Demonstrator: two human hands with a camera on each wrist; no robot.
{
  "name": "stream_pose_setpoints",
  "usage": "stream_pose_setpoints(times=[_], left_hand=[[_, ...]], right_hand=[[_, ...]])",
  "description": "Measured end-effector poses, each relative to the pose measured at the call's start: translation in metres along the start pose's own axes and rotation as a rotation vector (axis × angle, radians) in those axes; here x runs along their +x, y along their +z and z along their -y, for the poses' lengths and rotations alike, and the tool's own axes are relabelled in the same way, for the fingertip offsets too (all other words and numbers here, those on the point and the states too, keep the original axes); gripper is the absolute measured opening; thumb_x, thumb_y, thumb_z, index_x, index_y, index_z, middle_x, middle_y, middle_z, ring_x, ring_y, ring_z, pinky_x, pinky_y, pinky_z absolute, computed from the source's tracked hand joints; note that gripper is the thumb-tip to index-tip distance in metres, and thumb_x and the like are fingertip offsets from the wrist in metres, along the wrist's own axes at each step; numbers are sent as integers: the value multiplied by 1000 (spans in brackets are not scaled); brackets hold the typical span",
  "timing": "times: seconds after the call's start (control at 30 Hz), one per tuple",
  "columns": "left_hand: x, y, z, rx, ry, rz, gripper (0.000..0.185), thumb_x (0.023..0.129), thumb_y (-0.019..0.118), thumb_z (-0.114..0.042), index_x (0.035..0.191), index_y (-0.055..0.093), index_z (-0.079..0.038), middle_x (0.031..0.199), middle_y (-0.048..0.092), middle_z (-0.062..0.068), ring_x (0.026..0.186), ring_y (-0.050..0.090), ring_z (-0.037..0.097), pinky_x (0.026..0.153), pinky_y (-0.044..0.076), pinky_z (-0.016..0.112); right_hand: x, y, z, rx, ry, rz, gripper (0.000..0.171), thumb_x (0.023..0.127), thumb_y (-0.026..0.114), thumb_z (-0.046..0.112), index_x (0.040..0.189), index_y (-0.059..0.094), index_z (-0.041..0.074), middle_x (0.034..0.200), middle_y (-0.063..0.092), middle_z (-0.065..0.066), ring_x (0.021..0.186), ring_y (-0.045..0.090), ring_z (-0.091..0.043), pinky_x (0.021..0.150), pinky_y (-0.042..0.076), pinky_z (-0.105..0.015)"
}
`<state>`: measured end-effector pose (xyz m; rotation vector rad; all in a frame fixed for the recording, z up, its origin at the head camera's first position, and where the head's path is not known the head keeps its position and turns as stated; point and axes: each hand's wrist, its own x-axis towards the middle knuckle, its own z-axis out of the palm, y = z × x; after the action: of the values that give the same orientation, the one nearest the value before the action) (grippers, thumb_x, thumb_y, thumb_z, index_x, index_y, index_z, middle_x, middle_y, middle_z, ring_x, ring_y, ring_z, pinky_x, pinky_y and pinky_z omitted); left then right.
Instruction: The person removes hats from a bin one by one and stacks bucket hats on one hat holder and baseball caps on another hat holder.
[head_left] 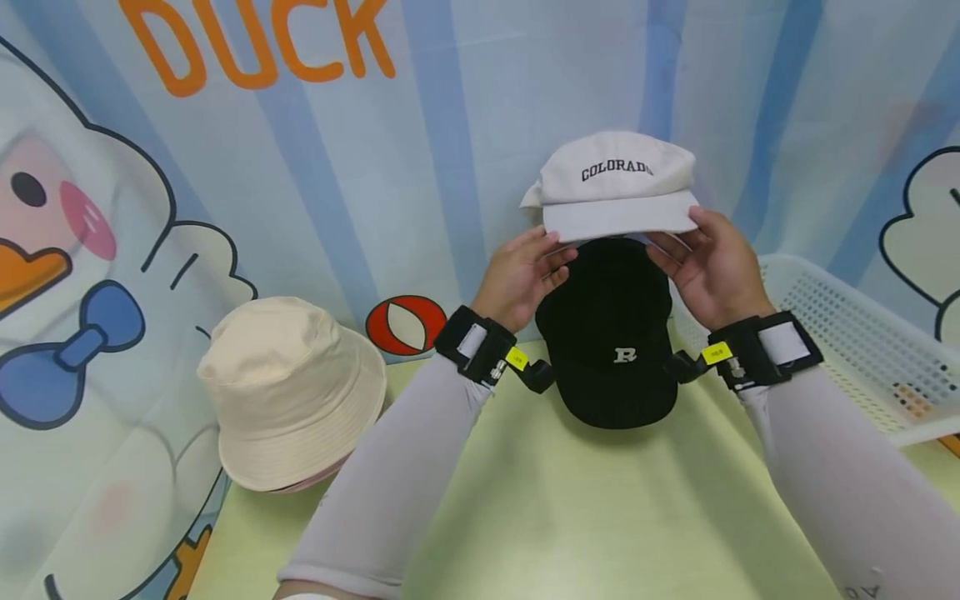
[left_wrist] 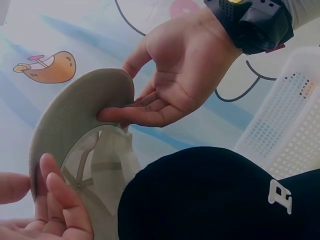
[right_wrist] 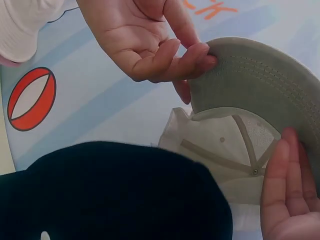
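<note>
Both hands hold up a white cap (head_left: 615,187) lettered COLORADO by its brim, in front of the backdrop. My left hand (head_left: 551,250) pinches the brim's left corner; my right hand (head_left: 678,233) pinches the right corner, thumb on top and fingers beneath. The left wrist view shows the cap's underside (left_wrist: 75,130), the right hand (left_wrist: 170,85) on the brim's edge and the left hand (left_wrist: 55,200) below. In the right wrist view the white cap (right_wrist: 250,100) sits between the left hand (right_wrist: 160,50) and the right hand (right_wrist: 292,190). A black cap (head_left: 611,342) with a white R lies on the table under the hands.
A cream bucket hat (head_left: 288,392) sits on the yellow-green table (head_left: 540,517) at the left. A white perforated basket (head_left: 855,350) stands at the right. A cartoon duck backdrop (head_left: 300,167) hangs close behind the table.
</note>
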<state>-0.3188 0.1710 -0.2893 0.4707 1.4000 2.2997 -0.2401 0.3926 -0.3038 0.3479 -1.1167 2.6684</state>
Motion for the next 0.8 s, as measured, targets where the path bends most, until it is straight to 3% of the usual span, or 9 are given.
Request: stream_pose_setpoints(times=[0.3,0.53,0.8], left_hand=[[7,-1,12,20,-43,-8,33,105,52,-13,137,56,-5,98,61,-1,89,64,12,78,52,23],[13,-3,25,60,-94,-28,53,105,51,-11,156,36,-10,102,60,1,90,64,13,77,52,22],[18,3,26,83,-97,-25,58,105,52,-13,159,32,-20,105,62,3,87,67,12,73,53,20]], right_hand=[[2,-14,-3,-15,19,-47,40,107,47,19,146,40,13,116,67,-8,103,71,-21,92,55,-30],[-1,-24,-6,36,63,-86,31,107,47,15,137,42,13,106,64,-8,93,68,-23,89,55,-32],[4,-27,-2,21,24,-45,51,108,47,17,156,30,17,114,64,-8,99,67,-21,92,56,-31]])
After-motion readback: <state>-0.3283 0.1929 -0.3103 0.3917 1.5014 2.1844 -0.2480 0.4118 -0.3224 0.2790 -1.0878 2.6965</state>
